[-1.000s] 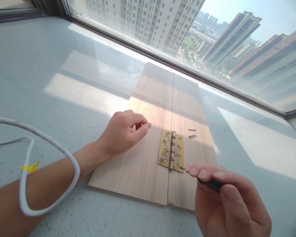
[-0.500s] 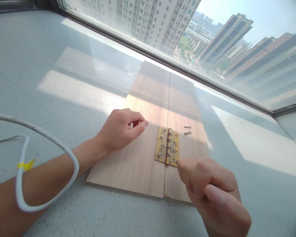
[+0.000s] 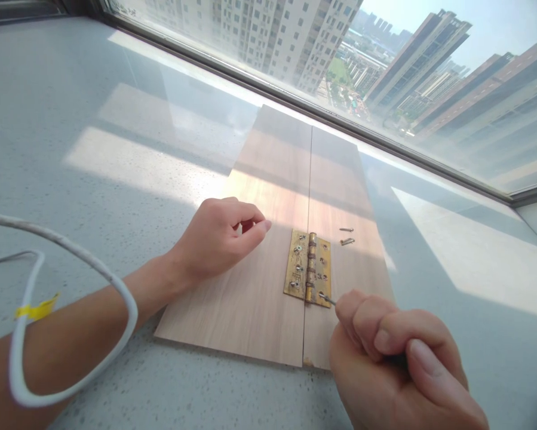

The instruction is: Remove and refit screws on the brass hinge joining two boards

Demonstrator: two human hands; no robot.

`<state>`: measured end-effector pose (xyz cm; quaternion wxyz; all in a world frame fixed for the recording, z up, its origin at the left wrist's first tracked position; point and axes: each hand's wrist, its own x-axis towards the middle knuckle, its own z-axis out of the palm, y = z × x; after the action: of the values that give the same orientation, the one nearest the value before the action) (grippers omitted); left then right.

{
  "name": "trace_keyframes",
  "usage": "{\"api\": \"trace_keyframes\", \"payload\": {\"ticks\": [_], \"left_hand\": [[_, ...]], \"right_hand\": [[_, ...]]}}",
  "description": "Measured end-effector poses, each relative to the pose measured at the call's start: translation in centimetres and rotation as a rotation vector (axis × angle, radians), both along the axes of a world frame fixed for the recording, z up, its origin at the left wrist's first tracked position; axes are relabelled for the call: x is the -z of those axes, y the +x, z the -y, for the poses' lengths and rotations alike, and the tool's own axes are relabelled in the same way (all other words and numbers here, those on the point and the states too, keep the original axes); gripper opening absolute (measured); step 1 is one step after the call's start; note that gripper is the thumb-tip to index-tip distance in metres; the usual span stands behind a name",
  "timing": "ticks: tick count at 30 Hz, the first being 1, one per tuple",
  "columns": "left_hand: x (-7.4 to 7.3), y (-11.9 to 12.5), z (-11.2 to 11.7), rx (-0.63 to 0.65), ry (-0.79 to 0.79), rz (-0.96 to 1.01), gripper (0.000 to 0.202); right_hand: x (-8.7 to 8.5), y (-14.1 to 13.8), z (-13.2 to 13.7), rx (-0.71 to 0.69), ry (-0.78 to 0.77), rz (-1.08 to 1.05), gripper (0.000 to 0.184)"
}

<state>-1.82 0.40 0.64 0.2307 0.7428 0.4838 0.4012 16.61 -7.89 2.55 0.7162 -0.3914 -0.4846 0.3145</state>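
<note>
My right hand (image 3: 398, 358) is closed around a screwdriver (image 3: 331, 300), of which only the thin shaft shows; the fingers cover the handle. Its tip meets a screw at the lowest hole of the right leaf of a worn brass hinge (image 3: 311, 263). The hinge lies over the seam between two pale wooden boards (image 3: 250, 310). Several screws stand in its left leaf, while the upper holes of the right leaf show no screw heads. My left hand (image 3: 223, 236) rests on the left board with fingers curled, thumb against index finger, and nothing visible in it.
A few loose screws (image 3: 347, 241) lie on the right board beside the hinge. A white cable (image 3: 111, 278) with a yellow tag loops over my left forearm. The boards lie on a speckled pale countertop (image 3: 116, 197) below a window frame (image 3: 268, 92).
My right hand has rolled over and shifted slightly right and down, so more of the screwdriver shaft shows. My left hand rests in the same place. The view has moved a little.
</note>
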Motion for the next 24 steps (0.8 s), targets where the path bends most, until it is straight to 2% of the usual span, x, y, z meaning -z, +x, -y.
{"api": "trace_keyframes", "payload": {"ticks": [2, 5, 7, 8, 10, 12, 14, 17, 19, 22, 24], "left_hand": [[0.0, 0.0, 0.0, -0.002, -0.002, -0.002, 0.023], [0.0, 0.0, -0.1, 0.003, -0.008, 0.002, 0.023], [0.0, -0.1, -0.1, 0.005, -0.013, 0.005, 0.023], [0.0, -0.1, -0.1, 0.005, -0.016, 0.006, 0.023], [0.0, -0.1, -0.1, 0.002, -0.02, 0.009, 0.023], [0.0, -0.1, -0.1, 0.004, -0.024, 0.014, 0.024], [0.0, -0.1, -0.1, 0.01, -0.026, 0.018, 0.024], [-0.1, 0.0, 0.0, 0.013, -0.034, 0.009, 0.024], [-0.1, 0.0, 0.0, 0.01, -0.042, 0.003, 0.024], [0.0, 0.0, 0.0, 0.011, -0.043, 0.015, 0.023], [0.0, 0.0, -0.1, 0.014, -0.038, 0.02, 0.023]], "right_hand": [[-0.3, 0.5, -0.3, -0.126, -0.058, 0.087, 0.023], [-0.9, 2.2, -0.7, -0.458, -0.174, 0.196, 0.027], [-1.1, 3.2, -0.7, -0.584, -0.198, 0.216, 0.029], [-1.1, 3.5, -0.7, -0.593, -0.201, 0.213, 0.027], [-1.0, 3.4, -0.4, -0.495, -0.181, 0.186, 0.018], [-0.9, 2.7, 0.0, -0.295, -0.133, 0.154, 0.011], [-0.9, 1.5, 0.3, -0.08, -0.074, 0.094, 0.014], [-1.0, 0.1, 0.8, 0.083, -0.049, 0.004, 0.019], [-1.1, 0.0, 1.0, 0.033, -0.048, 0.038, 0.015], [-1.4, 1.5, 0.8, -0.278, -0.083, 0.194, 0.02], [-1.6, 2.9, 0.4, -0.476, -0.158, 0.242, 0.026]]}}
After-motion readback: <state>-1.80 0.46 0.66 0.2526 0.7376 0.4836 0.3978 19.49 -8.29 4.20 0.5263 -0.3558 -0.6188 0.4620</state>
